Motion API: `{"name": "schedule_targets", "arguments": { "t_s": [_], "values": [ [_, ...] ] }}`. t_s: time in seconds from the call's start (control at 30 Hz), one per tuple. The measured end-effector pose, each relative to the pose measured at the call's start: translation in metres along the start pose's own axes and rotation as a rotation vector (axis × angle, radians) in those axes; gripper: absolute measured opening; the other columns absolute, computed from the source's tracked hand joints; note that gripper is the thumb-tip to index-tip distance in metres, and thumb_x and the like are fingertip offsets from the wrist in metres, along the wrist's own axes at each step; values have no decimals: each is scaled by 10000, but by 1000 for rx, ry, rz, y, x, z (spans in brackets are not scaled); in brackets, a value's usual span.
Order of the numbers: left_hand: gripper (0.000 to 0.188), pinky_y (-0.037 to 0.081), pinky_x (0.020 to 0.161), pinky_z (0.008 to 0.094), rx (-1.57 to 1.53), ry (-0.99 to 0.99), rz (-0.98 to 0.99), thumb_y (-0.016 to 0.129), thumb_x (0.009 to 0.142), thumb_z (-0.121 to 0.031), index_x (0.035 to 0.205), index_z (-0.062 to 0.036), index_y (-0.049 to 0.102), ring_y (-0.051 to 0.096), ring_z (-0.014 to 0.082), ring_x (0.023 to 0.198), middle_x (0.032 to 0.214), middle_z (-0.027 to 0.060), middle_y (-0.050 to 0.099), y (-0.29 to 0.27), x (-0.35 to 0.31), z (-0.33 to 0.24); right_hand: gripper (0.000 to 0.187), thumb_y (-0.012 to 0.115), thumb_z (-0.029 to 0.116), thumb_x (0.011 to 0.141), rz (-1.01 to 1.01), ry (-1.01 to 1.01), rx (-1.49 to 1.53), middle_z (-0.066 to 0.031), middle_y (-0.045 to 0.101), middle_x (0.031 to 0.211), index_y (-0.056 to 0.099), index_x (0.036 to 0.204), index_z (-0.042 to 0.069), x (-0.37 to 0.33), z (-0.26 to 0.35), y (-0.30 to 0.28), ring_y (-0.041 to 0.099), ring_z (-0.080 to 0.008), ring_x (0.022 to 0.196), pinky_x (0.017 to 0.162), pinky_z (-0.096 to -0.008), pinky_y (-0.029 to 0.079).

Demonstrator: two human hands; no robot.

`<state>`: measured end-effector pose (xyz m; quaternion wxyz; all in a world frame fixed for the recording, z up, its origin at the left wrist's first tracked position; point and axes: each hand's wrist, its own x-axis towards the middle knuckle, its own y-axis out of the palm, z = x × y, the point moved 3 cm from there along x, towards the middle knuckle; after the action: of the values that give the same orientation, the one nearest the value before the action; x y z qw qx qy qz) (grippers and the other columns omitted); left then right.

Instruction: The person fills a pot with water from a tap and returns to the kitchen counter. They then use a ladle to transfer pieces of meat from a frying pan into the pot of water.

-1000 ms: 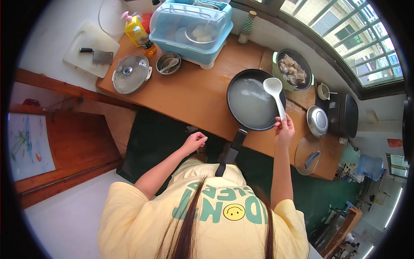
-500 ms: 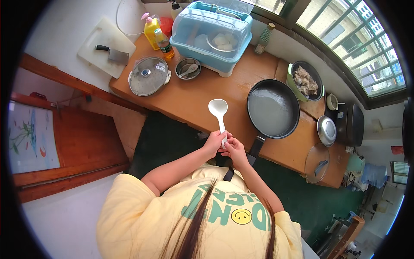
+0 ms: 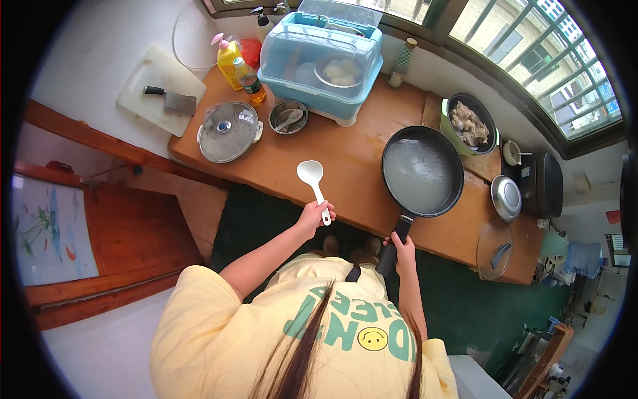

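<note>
My left hand [image 3: 314,217] is closed round the handle of a white ladle [image 3: 310,172], its bowl raised over the counter's front edge. At the black frying pan [image 3: 419,169], my right hand [image 3: 402,251] grips the handle, which sticks out past the counter edge toward me. Cloudy, whitish liquid fills the bottom of the pan. Just behind the pan stands a light green pot [image 3: 455,136] with pieces of meat [image 3: 470,123] in it.
Along the counter [image 3: 332,143] stand a glass-lidded pan [image 3: 229,132], a metal bowl [image 3: 288,117] with a spoon, bottles and a blue dish box [image 3: 319,66]. A cleaver [image 3: 174,100] lies on a white board at left. A glass lid [image 3: 495,249] rests by the right edge.
My right hand has left the ladle and taken hold of the frying pan's handle. My left hand has moved left with the ladle.
</note>
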<state>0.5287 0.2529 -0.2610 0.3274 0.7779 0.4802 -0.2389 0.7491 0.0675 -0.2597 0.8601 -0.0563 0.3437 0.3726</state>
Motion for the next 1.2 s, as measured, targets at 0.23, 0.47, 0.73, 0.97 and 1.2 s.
{"name": "schedule_targets", "arguments": {
  "t_s": [0.23,0.47,0.73,0.97,1.2],
  "values": [
    [219,377,482,198,84,67,-3,402,924,-262,886,-87,528,532,71,566,695,23,596,-17,24,-21,274,664,176,764,73,61,-21,-95,568,739,480,899,23,15,10,9,592,-185,631,571,-307,495],
    [258,358,462,211,122,129,41,393,922,-294,889,-92,550,524,78,546,690,15,603,-62,111,-120,249,655,159,767,47,76,-32,-89,565,729,482,890,29,12,11,10,589,-181,617,569,-303,494],
    [310,377,512,262,66,-27,5,373,922,-320,901,-81,570,499,126,594,702,30,579,-98,175,-151,289,667,154,751,16,70,-29,-74,554,711,460,910,29,9,15,11,583,-170,602,558,-284,496],
    [374,406,473,273,-228,1,-174,401,892,-413,918,-61,526,522,151,553,691,68,573,-112,188,-161,319,670,158,748,41,40,-34,-88,565,753,447,941,37,1,11,9,586,-173,628,568,-295,499],
    [283,294,438,243,-140,290,-696,495,860,-383,935,-123,410,358,86,532,650,-19,376,-86,117,-56,327,689,69,680,-14,63,-41,-84,558,747,457,907,30,2,1,6,580,-164,568,555,-298,507]
  ]
}}
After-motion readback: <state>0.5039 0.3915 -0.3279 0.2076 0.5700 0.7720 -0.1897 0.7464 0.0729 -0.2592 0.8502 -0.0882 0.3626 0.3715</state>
